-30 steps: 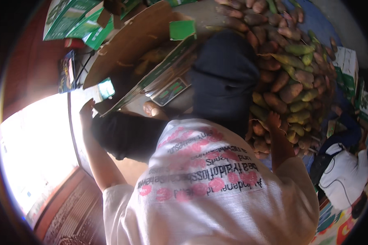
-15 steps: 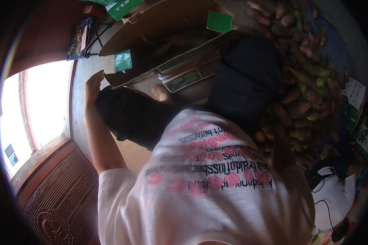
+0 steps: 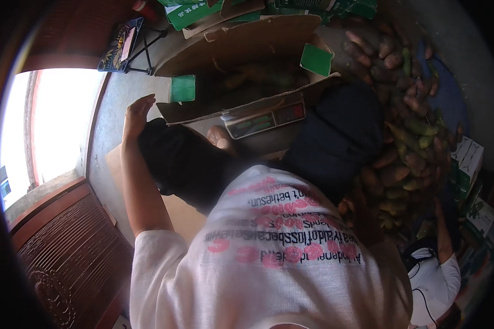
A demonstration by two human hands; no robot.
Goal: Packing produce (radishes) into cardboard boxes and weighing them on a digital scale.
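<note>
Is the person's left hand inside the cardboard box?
No, the left hand is outside the open-topped cardboard box, close to its left end.

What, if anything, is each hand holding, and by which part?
The left hand shows nothing held; it is beside the open carton. The right hand, shadowed near the root vegetables, is too dark to tell.
</note>
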